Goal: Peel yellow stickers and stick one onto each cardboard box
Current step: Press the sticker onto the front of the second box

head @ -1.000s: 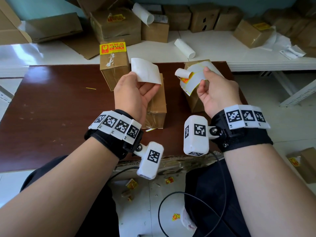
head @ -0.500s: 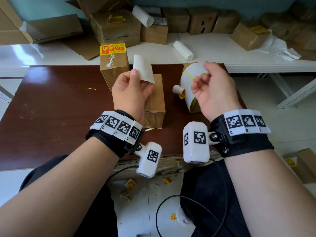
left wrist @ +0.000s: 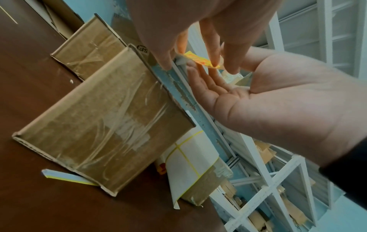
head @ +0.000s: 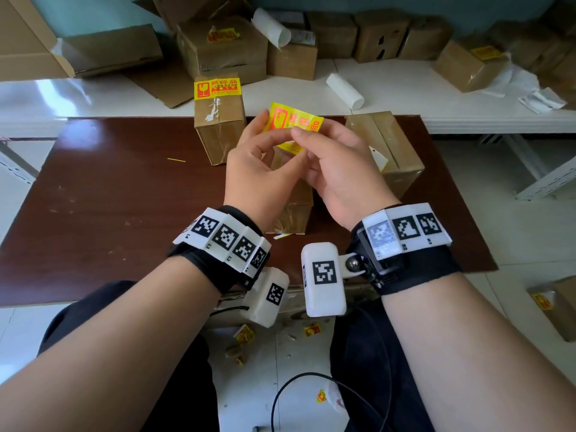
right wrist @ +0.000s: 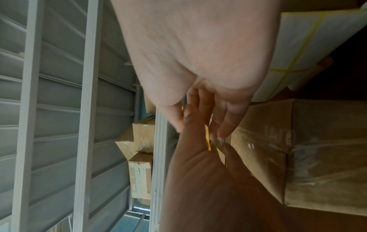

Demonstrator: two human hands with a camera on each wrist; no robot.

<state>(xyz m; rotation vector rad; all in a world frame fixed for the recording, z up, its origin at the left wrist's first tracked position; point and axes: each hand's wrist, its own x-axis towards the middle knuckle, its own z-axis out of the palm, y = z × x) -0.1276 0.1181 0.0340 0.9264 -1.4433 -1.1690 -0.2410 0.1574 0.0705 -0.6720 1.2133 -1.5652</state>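
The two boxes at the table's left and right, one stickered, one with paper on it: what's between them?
In the head view, a third box lies between them, with both hands above it pinching a yellow sticker.

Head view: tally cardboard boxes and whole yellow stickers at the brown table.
Cardboard boxes: 3 (left box, middle box, right box)
Yellow stickers: 2 (stuck sticker on left box; held sticker pinched by left hand and right hand)
Total: 5

Three cardboard boxes crowd the table's far middle: a labelled box at the far edge, a middle box under the hands, a right box near the far right corner. The table's left half lies open.
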